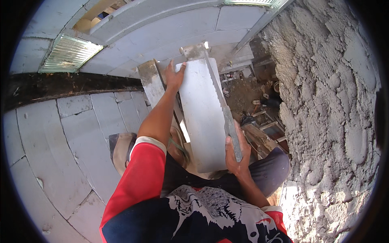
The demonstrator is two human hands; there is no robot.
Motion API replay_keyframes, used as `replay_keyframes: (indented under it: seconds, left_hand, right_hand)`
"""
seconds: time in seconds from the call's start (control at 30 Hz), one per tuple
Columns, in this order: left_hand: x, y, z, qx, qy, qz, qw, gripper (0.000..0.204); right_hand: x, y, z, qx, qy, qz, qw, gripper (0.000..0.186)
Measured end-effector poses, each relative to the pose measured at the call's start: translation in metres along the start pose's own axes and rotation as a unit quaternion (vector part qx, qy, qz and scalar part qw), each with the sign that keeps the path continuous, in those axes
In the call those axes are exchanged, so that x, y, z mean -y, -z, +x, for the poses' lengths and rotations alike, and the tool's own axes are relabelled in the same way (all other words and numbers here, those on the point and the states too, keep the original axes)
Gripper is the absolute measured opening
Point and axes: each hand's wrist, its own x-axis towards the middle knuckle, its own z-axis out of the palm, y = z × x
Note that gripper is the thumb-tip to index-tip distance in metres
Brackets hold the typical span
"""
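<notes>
A long white building block [201, 109] lies in front of me, on planks, between my knees. My left hand [174, 77] grips its far left edge, thumb on the top face and fingers along the side. My right hand [237, 152] is closed round the grey handle of a hand saw [216, 87]. The saw's toothed blade points away from me along the block's right edge, teeth toward the block. I cannot tell whether the teeth touch it.
Pale block walling [69, 133] spreads at the left. A rough mortar-covered wall [324, 101] rises at the right. Dusty planks [152, 81] stick out beyond the block. Far below at the right are debris and a wooden ladder-like frame [269, 125]. Ribbed glass [69, 53] sits in the far wall.
</notes>
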Motion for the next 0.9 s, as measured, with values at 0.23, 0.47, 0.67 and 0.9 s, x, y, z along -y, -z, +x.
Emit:
replay_keyframes:
  seconds: [0.23, 0.47, 0.67, 0.9]
  left_hand:
    - [-0.011, 0.005, 0.02, 0.235, 0.093, -0.058, 0.966, 0.072]
    - [-0.011, 0.003, 0.022, 0.223, 0.078, -0.042, 0.971, 0.066]
    - [-0.048, -0.034, 0.02, 0.21, -0.023, -0.001, 0.978, 0.059]
    - [-0.067, -0.102, 0.027, 0.221, -0.119, 0.05, 0.967, 0.064]
  right_hand:
    - [-0.012, -0.016, -0.017, -0.008, -0.015, -0.019, 1.0, 0.058]
    - [-0.025, -0.018, -0.022, -0.057, 0.034, -0.074, 0.995, 0.061]
    - [-0.025, -0.01, -0.03, -0.076, -0.048, -0.042, 0.995, 0.062]
    - [-0.027, -0.011, -0.013, -0.14, -0.051, -0.072, 0.986, 0.061]
